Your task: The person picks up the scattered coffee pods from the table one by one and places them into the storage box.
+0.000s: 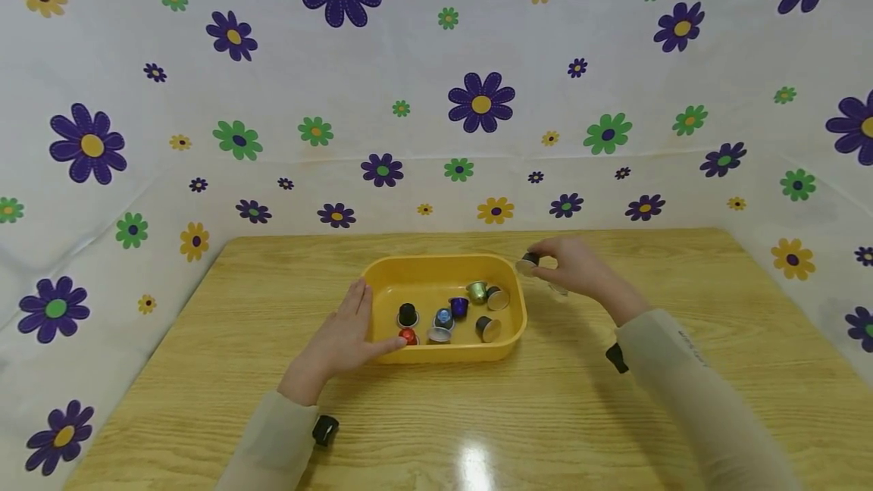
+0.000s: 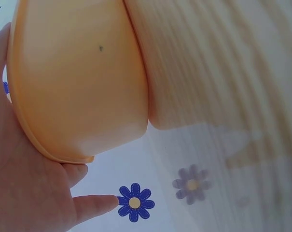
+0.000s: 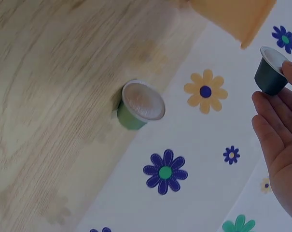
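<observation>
My right hand (image 1: 578, 270) pinches a dark coffee capsule (image 1: 528, 261) between thumb and fingers, just beyond the tray's right rim. In the right wrist view that capsule (image 3: 270, 72) looks dark green with a pale foil lid. My left hand (image 1: 341, 336) rests at the left end of the yellow tray (image 1: 443, 355), fingers straight along the rim and thumb across the front corner. Inside the tray lie several capsules, among them a red capsule (image 1: 408, 336), a black capsule (image 1: 407, 314), a purple capsule (image 1: 459, 308) and a light green capsule (image 1: 477, 292).
A green capsule (image 3: 131, 117) with a foil lid lies on the wooden table (image 1: 423, 415) below my right hand, mostly hidden in the head view. White cloth (image 1: 395, 59) with printed flowers stands behind the table and along both sides.
</observation>
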`<state>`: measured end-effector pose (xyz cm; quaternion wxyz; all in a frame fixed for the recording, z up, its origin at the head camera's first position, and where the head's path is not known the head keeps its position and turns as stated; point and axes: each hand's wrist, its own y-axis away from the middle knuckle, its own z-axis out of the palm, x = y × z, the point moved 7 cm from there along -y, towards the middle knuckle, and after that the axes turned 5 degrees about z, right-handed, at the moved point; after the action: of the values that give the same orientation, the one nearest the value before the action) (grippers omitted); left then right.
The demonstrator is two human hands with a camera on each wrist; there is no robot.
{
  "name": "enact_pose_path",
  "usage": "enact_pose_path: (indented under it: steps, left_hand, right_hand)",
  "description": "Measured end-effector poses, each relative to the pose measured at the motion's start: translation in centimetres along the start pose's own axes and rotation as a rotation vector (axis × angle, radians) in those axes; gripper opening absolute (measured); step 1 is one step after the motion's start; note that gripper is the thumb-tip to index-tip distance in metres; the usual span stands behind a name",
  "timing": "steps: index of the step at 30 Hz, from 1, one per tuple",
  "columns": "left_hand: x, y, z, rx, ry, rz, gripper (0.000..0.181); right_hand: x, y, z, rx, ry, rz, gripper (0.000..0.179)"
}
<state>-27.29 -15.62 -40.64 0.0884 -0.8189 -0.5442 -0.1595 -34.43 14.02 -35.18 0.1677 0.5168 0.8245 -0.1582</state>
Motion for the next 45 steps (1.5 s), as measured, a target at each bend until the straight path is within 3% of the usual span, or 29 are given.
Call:
enact_pose_path:
  steps: [22,28,45]
  left_hand:
    - [-0.1,0.0,-0.1,-0.001,0.0,0.0,0.11]
    - [-0.1,0.0,-0.1,0.007,-0.002,0.009,0.111]
    - [-0.1,0.1,-0.1,0.012,-0.007,0.014,0.109]
  right_hand:
    - [-5.8,-2.8,3.7,-0.091,-0.024,-0.1,0.035]
    - [-7.2,-3.7,4.6,-0.099,-0.08,-0.141,0.034]
    - [-9.3,-5.4,6.5,-0.099,-0.199,-0.162,0.036]
